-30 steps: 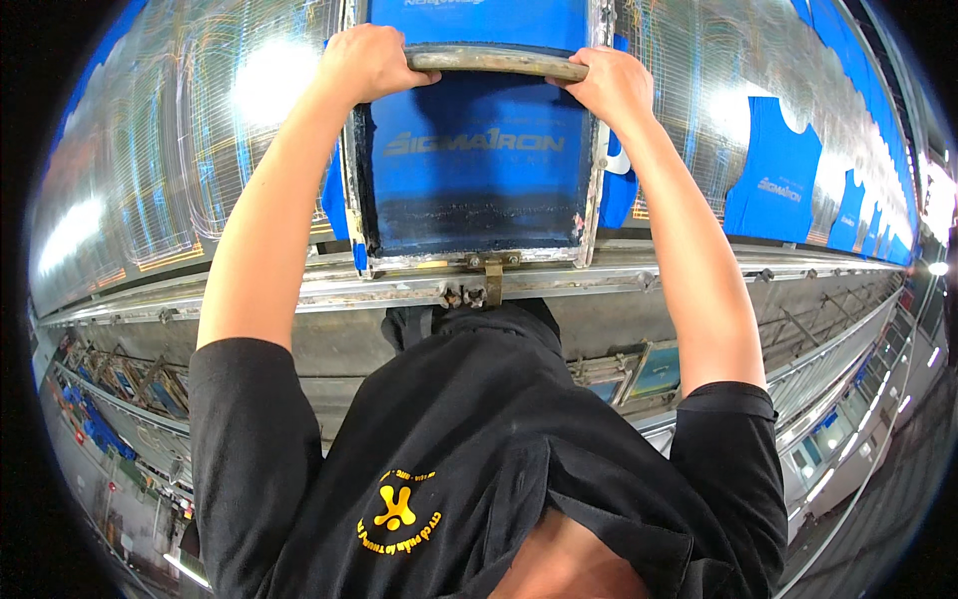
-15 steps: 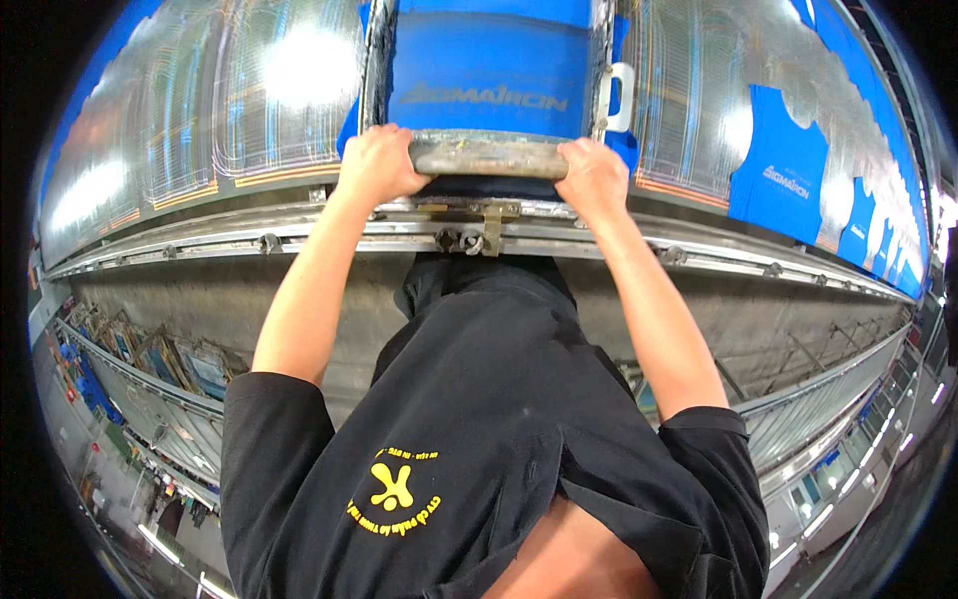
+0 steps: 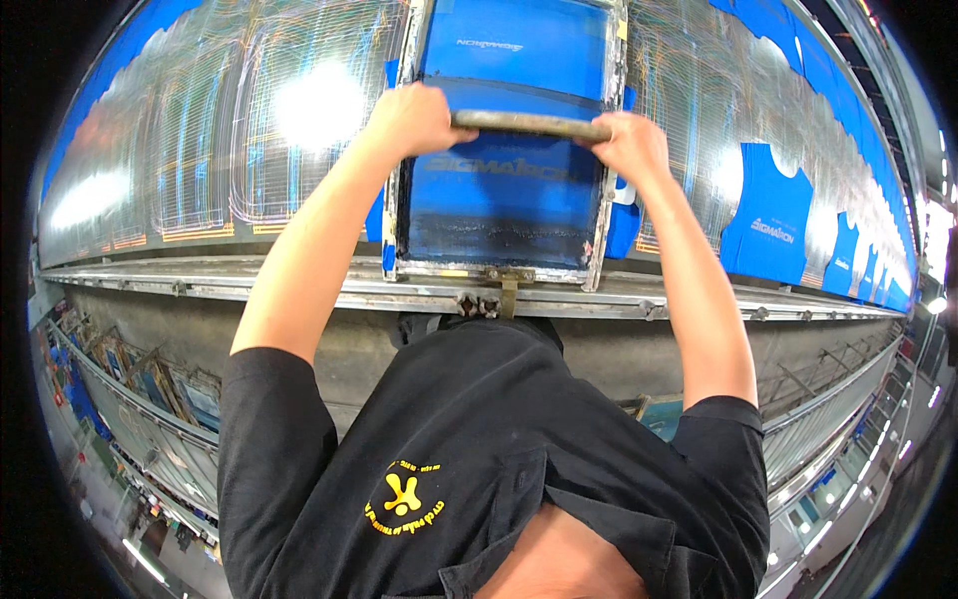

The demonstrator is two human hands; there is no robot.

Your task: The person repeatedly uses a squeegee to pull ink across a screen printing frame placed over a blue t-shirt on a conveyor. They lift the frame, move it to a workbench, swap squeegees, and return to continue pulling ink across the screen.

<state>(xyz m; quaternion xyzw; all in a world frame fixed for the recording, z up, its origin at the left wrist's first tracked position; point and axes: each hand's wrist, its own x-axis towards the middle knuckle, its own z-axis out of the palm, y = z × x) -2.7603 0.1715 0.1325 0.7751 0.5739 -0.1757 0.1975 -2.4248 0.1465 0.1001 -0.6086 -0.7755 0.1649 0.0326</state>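
A squeegee [image 3: 529, 124] with a worn wooden bar spans the inside of a silk-screen printing frame [image 3: 598, 232]. My left hand [image 3: 414, 122] is wrapped round its left end, and my right hand [image 3: 635, 148] grips the right end. Blue mesh [image 3: 544, 222] fills the frame, with a dark band of ink near its front edge and lettering in the middle. Blue fabric shows at both sides beneath the frame. The squeegee's lower edge is hidden from me.
The frame rests on a long shiny printing table [image 3: 299, 200] with a metal rail [image 3: 249, 285] along its front. A clamp [image 3: 510, 290] sits at the frame's front. Several printed blue shirt pieces [image 3: 766, 215] lie to the right. Behind me stands a rack of frames [image 3: 150, 364].
Both hands have pushed the squeegee away from me, from the frame's front edge to past its middle. More of the mesh and the frame's front edge now show.
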